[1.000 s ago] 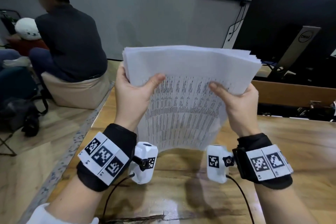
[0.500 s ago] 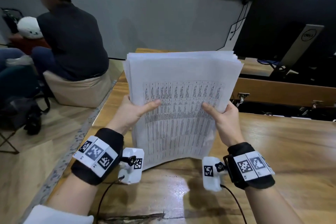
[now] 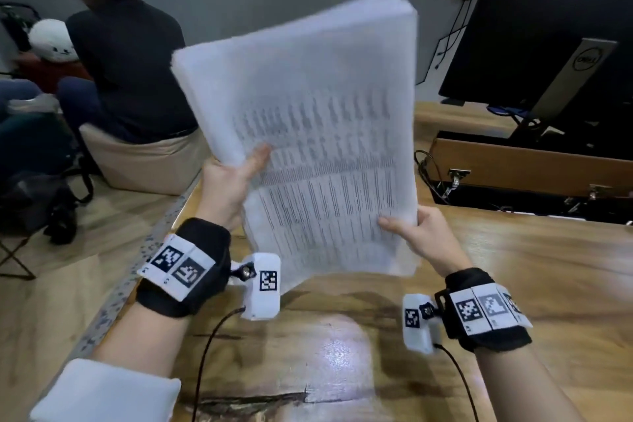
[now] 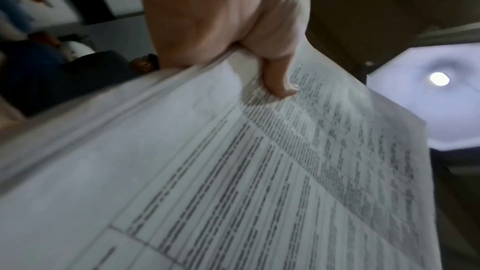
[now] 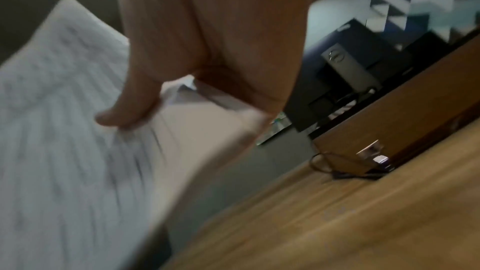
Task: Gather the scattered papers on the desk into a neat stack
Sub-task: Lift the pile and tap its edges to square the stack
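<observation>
Thick sheaf of white printed paper sheets (image 3: 322,134) held tilted above the wooden desk (image 3: 513,284) – left hand (image 3: 227,187) pinches its left edge, right hand (image 3: 419,238) its lower right corner – likely floppy, slippery, best gripped at opposite edges.

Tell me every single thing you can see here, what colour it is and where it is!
stack of papers: one, white with printed tables, held up tilted above the desk
desk: one, brown wood, under the hands
monitor: one, black, back right, seen from behind
cables: a few, black, behind the desk's far edge
seated person: one, dark top, back left, facing away
plush toy: one, white, far left
wrist cameras: two, white, one under each wrist
left hand: grips the stack's left edge
right hand: grips the stack's lower right corner
</observation>
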A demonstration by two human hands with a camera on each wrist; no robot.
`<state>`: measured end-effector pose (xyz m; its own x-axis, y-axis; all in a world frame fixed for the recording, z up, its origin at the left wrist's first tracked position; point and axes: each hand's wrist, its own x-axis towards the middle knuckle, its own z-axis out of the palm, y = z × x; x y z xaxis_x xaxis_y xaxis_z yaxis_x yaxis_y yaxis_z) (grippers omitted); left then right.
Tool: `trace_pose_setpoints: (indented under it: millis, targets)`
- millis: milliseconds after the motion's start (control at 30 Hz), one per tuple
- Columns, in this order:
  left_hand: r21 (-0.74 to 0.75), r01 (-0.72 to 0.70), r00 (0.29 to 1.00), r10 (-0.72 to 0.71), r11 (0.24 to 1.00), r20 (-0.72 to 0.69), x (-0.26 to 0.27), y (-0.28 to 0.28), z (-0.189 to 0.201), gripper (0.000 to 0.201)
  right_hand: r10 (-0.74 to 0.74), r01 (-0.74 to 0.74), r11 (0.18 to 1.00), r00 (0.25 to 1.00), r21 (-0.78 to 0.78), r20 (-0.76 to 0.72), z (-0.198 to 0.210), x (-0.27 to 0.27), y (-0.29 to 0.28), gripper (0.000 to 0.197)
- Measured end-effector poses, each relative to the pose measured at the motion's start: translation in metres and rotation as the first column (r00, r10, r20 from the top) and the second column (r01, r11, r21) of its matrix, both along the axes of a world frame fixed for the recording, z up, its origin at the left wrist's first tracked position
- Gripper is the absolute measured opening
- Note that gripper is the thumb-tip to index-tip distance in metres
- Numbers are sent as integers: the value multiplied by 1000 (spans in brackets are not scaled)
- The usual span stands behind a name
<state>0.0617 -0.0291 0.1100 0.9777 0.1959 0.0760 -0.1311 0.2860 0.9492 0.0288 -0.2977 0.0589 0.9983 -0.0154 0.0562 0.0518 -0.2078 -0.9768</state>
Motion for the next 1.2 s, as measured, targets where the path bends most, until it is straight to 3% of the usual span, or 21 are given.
trace_pose_setpoints:
  millis: [33, 100, 233, 333, 433, 533, 567, 667, 700, 767, 833, 900, 967, 1066, 1200]
  targets:
    - [-71, 11, 1000, -10, 997, 6, 1, 2, 3, 15, -13, 13, 1000, 999, 7, -39, -5, -2, -9, 20]
    - [-200, 25, 1000, -25, 980, 1, 8, 7, 0, 23, -67, 76, 982, 996, 171, -55, -12, -4, -23, 30]
    - [-355, 107, 987, -142, 929, -74, 9, -3, -18, 85, -137, 113, 857, 990, 502, 11, -12, -2, -18, 29]
    - [-398, 229, 953, -288, 888, -95, 4, -18, -32, 103, -67, 51, 835, 998, 548, 10, -15, 3, 2, 57]
    - [-438, 187, 957, -263, 880, -120, 5, -11, -45, 96, -138, 125, 845, 990, 520, -15, -19, 3, 1, 64]
    - [-385, 94, 979, -156, 918, -134, 12, 20, -54, 34, -242, 215, 894, 970, 392, 20, -15, -2, -19, 57]
    - [-345, 115, 978, -167, 932, -125, 12, 30, -55, 29, -256, 224, 912, 965, 344, 51, -11, -4, -25, 47]
    - [-91, 278, 943, -290, 956, -165, 12, 47, -57, 79, -254, 220, 946, 959, 238, 126, -4, -5, -34, 31]
    - [46, 308, 934, -293, 950, -204, 11, 47, -53, 76, -249, 217, 955, 957, 204, 148, -1, -5, -34, 29]
    - [287, 264, 955, -207, 921, -212, 10, 37, -45, 51, -246, 217, 963, 949, 158, 198, 3, -5, -30, 31]
    - [414, 126, 992, -106, 902, -71, 8, 24, -39, 34, -268, 224, 955, 932, 196, 244, 5, -4, -23, 32]
    - [415, 40, 996, -71, 909, 58, 5, 17, -40, 22, -301, 222, 932, 914, 285, 271, 8, -5, -18, 32]
    - [346, 19, 993, -57, 938, 100, -2, 15, -46, 30, -323, 223, 916, 902, 333, 287, 7, -9, -15, 34]
    - [305, 50, 994, -78, 951, 82, -13, 16, -63, 41, -341, 269, 913, 916, 305, 212, -10, -17, -17, 38]
    - [274, 35, 999, -39, 961, 9, -25, 23, -81, 33, -302, 293, 942, 953, 163, 30, -37, -26, -21, 44]
